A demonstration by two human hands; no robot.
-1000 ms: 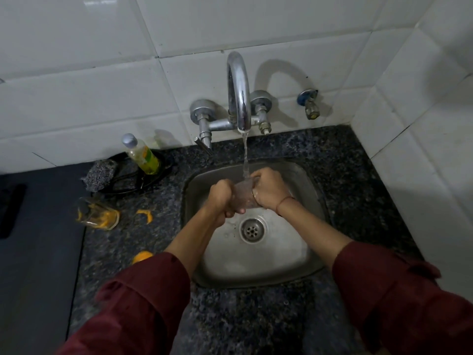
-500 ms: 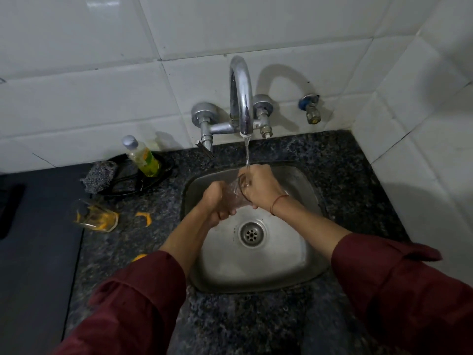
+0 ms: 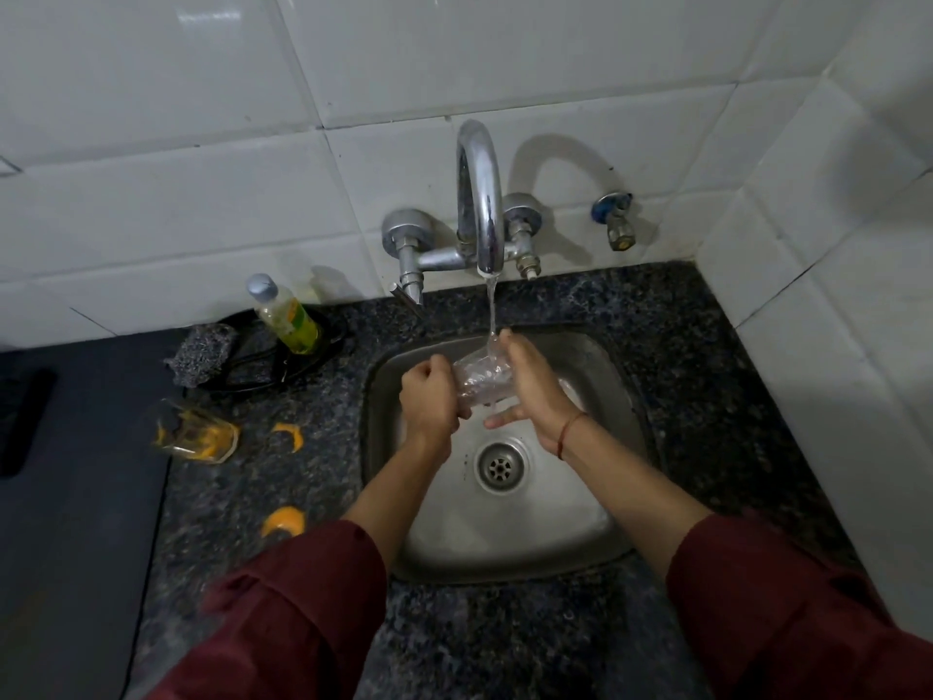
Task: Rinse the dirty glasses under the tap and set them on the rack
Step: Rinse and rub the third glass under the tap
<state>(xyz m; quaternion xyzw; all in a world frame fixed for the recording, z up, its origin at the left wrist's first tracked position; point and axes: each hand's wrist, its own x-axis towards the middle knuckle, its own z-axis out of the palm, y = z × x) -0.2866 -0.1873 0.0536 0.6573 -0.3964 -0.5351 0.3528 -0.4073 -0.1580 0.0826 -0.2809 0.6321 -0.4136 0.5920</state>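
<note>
A clear glass (image 3: 482,380) lies tilted between both hands above the steel sink (image 3: 601,527), with water from the chrome tap (image 3: 479,194) running onto its upper side. My left hand (image 3: 429,396) grips the glass's lower left end with curled fingers. My right hand (image 3: 530,384) presses against its right side, fingers mostly straight, one pointing left beneath it. A second glass (image 3: 197,433), smeared with orange residue, lies on its side on the dark granite counter (image 3: 681,346) left of the sink. No rack shows in the head view.
A dish-soap bottle (image 3: 285,313) and a steel scrubber (image 3: 202,353) sit on a black holder at the back left. Orange peel bits (image 3: 285,520) lie on the counter. A small valve (image 3: 616,219) juts from the tiled wall. A dark surface (image 3: 75,497) adjoins the counter on the left.
My right hand has loosened from gripping the glass to a flatter hold at its side. The glass has tipped so more of it shows under the stream.
</note>
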